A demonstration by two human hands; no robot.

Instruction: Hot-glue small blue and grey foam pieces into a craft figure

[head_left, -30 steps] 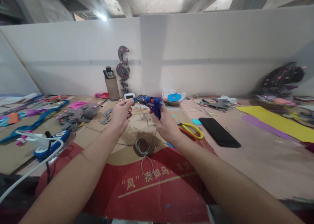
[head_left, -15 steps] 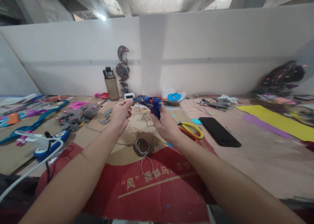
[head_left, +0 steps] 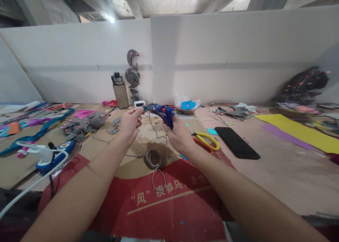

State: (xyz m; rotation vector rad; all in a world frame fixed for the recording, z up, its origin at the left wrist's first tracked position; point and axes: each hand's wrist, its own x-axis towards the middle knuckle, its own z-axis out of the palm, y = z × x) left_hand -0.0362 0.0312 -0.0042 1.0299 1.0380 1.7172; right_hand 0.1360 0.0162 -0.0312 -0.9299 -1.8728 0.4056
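Note:
My right hand [head_left: 180, 132] is wrapped round the handle of a blue glue gun [head_left: 167, 115], held level with its nozzle toward the left. My left hand [head_left: 131, 123] is closed in a pinch right at the nozzle tip. A small blue piece [head_left: 145, 108] shows at those fingertips, partly hidden, and I cannot make out its kind. A thin grey cord [head_left: 154, 159] lies coiled below the hands, part of it rising toward the gun. Under it is a red and brown cardboard sheet [head_left: 169, 213].
Right of my hands lie yellow-and-orange-handled scissors [head_left: 208, 141] and a black phone [head_left: 237, 143]. A bottle [head_left: 121, 93] stands behind, beside a small white device [head_left: 139, 104]. At left are a blue power strip [head_left: 57, 157], a white cable [head_left: 34, 183] and grey felt pieces [head_left: 82, 125].
Both hands and the glue gun hold almost the same place. The cord hanging beneath the gun has shifted slightly.

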